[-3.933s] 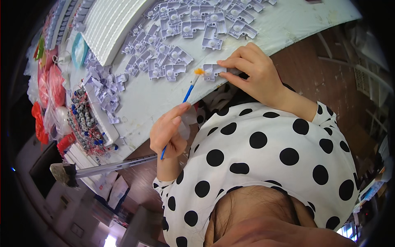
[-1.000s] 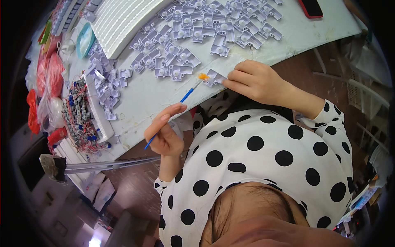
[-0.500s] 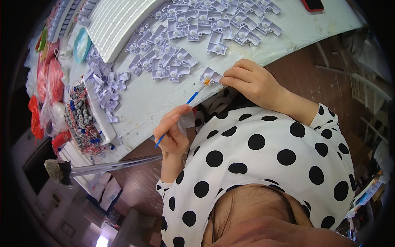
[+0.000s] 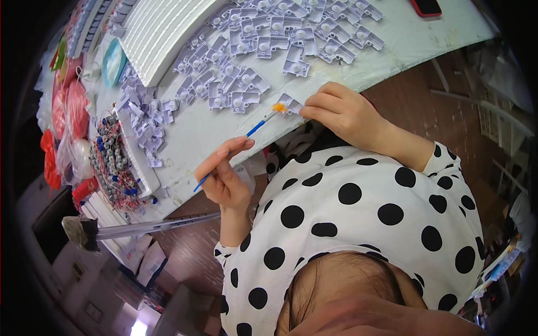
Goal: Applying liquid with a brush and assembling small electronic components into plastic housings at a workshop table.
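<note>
I hold a thin blue paintbrush [image 4: 238, 144] in my left hand [image 4: 224, 173]. My fingers are closed narrow around its handle, with the thumb and the first finger pinching it near the lower end. The brush is tilted, and its orange tip lies on a small pale lilac plastic part [image 4: 290, 104] at the near edge of the white table [image 4: 207, 131].

My right hand [image 4: 342, 112] holds this same part. The fingers are curled and pressed together on its right side, so the part is fixed between my fingertips and the table edge. I cannot tell if it lies flat on the table or is lifted a little.

Just behind the part, further on the table, many similar lilac plastic parts [image 4: 252, 50] lie spread in a loose heap, each with a small round boss. More of them lie at the left side, near a flat tray with small components and red and blue wires [image 4: 115, 165]. Behind the heap there is a white ribbed tray [image 4: 162, 28]. A turquoise round object [image 4: 114, 60] lies beside it, and red plastic bags [image 4: 64, 109] are at the far left. A red phone [image 4: 426, 7] lies at the far edge of the table, well apart from my hands.

I wear a white blouse with black dots [image 4: 364, 218].
</note>
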Tool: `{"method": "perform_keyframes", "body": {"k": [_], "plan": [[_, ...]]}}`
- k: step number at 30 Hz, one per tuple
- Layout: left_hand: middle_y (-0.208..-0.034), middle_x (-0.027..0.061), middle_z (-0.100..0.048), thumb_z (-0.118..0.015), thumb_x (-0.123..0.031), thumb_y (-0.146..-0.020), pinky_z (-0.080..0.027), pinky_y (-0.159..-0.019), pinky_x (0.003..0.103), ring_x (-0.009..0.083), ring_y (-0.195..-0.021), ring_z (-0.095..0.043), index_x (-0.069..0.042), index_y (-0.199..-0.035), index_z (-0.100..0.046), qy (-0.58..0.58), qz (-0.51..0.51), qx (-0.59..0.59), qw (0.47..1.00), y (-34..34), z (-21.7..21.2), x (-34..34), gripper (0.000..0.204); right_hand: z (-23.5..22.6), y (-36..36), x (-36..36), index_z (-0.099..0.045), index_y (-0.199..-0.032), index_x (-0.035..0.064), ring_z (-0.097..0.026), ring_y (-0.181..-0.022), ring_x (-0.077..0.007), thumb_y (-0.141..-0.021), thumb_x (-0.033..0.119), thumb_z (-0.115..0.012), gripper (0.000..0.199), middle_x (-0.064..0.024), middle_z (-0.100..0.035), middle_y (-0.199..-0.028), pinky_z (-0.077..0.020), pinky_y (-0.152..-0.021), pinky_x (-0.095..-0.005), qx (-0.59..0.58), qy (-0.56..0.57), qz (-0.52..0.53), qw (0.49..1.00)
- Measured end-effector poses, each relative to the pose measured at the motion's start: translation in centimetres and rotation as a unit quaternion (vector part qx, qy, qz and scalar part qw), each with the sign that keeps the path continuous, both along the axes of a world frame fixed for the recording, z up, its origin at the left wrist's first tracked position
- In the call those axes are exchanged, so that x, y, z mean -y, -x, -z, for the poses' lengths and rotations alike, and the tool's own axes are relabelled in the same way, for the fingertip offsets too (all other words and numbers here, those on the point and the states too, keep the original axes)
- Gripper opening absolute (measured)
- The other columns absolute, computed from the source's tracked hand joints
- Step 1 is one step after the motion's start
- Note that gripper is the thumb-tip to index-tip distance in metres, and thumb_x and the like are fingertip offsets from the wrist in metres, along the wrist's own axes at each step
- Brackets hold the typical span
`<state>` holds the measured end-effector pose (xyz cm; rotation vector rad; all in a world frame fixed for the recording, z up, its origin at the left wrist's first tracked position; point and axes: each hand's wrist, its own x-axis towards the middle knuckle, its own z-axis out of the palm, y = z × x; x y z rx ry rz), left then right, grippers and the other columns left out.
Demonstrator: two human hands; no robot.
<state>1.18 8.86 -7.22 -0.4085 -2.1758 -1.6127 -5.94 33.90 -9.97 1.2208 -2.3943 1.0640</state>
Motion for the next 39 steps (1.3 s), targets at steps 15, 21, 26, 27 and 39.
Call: {"method": "perform_keyframes", "body": {"k": [15, 21, 26, 27, 39], "plan": [[-0.102, 0.0302, -0.064, -0.031, -0.002, -0.104, -0.061, -0.076, 0.044, 0.0354, -0.082, -0.071, 0.002, -0.114, -0.040, 0.037, 0.020, 0.001, 0.999, 0.4, -0.1, -0.1, 0.014, -0.3, 0.0, 0.1, -0.065, -0.096, 0.0017, -0.057, -0.090, -0.0211, -0.073, 0.005, -0.065, 0.023, -0.0036, -0.059, -0.095, -0.0529, -0.076, -0.0315, 0.013, -0.008, 0.005, 1.000], [-0.098, 0.0306, -0.065, -0.028, 0.000, -0.103, -0.062, -0.073, 0.044, 0.0343, -0.080, -0.071, 0.001, -0.114, -0.041, 0.078, 0.032, -0.040, 0.996, -0.1, -0.7, 0.7, 0.016, -0.3, -0.2, 0.1, -0.067, -0.097, 0.0027, -0.057, -0.084, -0.0226, -0.073, 0.004, -0.069, 0.024, -0.0045, -0.062, -0.093, -0.0517, -0.071, -0.0324, 0.012, 0.004, 0.012, 1.000], [-0.098, 0.0314, -0.066, -0.030, 0.000, -0.103, -0.061, -0.072, 0.043, 0.0347, -0.079, -0.071, 0.001, -0.115, -0.042, 0.109, 0.068, -0.029, 0.991, 0.1, -1.0, 0.3, 0.016, 0.0, -0.3, 0.1, -0.065, -0.096, 0.0022, -0.057, -0.090, -0.0211, -0.072, 0.006, -0.065, 0.024, -0.0036, -0.059, -0.095, -0.0529, -0.076, -0.0318, 0.019, -0.016, 0.016, 1.000], [-0.098, 0.0317, -0.066, -0.031, 0.000, -0.103, -0.061, -0.072, 0.043, 0.0349, -0.078, -0.071, 0.001, -0.115, -0.042, 0.104, 0.066, -0.015, 0.992, 0.0, -1.0, 0.6, 0.016, 0.1, -0.2, 0.2, -0.065, -0.096, 0.0022, -0.057, -0.090, -0.0210, -0.072, 0.006, -0.065, 0.024, -0.0035, -0.059, -0.095, -0.0529, -0.076, -0.0318, 0.016, -0.010, 0.013, 1.000], [-0.096, 0.0307, -0.065, -0.031, -0.003, -0.104, -0.062, -0.070, 0.042, 0.0357, -0.078, -0.070, 0.003, -0.112, -0.043, 0.023, -0.008, -0.050, 0.998, 0.0, -1.3, 1.1, 0.015, 0.1, -0.2, 0.0, -0.067, -0.099, 0.0020, -0.059, -0.084, -0.0235, -0.072, 0.005, -0.068, 0.026, -0.0058, -0.063, -0.094, -0.0519, -0.071, -0.0336, 0.003, -0.002, 0.012, 1.000]]}}
